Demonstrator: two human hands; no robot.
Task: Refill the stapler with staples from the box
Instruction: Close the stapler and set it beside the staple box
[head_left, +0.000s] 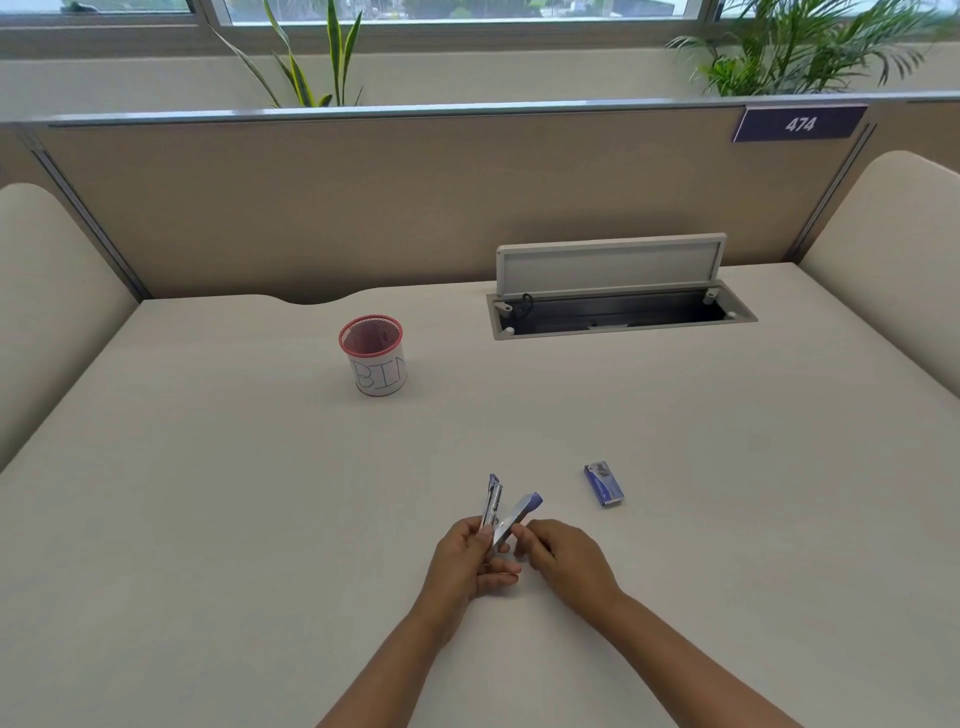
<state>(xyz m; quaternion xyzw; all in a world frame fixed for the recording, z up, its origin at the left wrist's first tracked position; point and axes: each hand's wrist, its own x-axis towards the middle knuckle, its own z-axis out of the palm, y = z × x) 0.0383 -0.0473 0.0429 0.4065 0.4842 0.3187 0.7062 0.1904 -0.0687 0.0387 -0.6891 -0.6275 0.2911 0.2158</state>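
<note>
A wide, pale cream table (208, 519) fills most of the view, backed by a tan fabric partition panel (363, 208) that carries a dark blue number plate reading 474 (800, 123). Green potted plants (810, 52) rise behind the panel, under a window. Set into the table near its far edge is a grey cable hatch (613, 296) with its lid tilted up and a dark trough showing beneath. To the left of the hatch and well apart from it stands a red wire-mesh cup wrapped in a white paper label lettered BIN (374, 356), upright.

Two bare forearms reach in from the bottom edge. The left hand (467, 561) has its fingers (501, 577) clamped on the hinge end of a small silver and purple stapler (506, 514), which is swung open in a V with both arms pointing away from the person. The right hand (563, 556) touches the right-hand arm of the stapler, thumb and forefinger pinched together on it.

A small blue cardboard box of staples (603, 483) lies flat on the table, just to the right of the stapler and beyond the right hand, touched by neither hand.
</note>
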